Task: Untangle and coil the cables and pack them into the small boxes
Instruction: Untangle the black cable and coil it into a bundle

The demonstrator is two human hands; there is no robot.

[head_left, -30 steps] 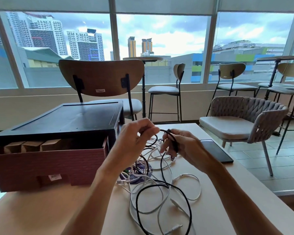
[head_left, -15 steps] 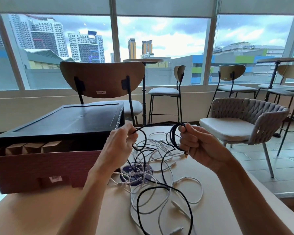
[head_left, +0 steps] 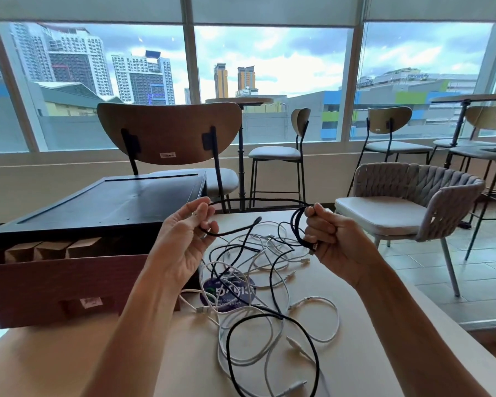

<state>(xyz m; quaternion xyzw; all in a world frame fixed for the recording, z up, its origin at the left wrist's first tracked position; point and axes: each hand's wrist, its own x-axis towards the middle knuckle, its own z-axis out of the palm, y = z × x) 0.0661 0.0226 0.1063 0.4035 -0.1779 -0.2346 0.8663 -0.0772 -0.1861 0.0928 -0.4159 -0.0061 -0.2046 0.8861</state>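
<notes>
A black cable (head_left: 269, 199) stretches taut between my two hands above the table. My right hand (head_left: 331, 239) grips a small coil of that cable, a few loops wound together. My left hand (head_left: 184, 239) pinches the cable's free length, and its end (head_left: 235, 230) hangs down toward the table. Below lies a tangle of white cables (head_left: 269, 333) and another black cable (head_left: 284, 353). Small brown boxes (head_left: 52, 249) stand in a row inside a red cardboard box (head_left: 55, 290) on the left.
A black lid or tray (head_left: 103, 207) rests across the red box. A round dark sticker (head_left: 226, 293) lies under the cables. A wooden chair (head_left: 169, 133) stands behind the table, a woven grey chair (head_left: 413, 202) to the right. The table's right edge (head_left: 441, 325) is close.
My hands have moved apart and risen slightly, drawing the black cable straight between them. The coil in my right hand stays held; the cable's loose end now hangs from my left hand.
</notes>
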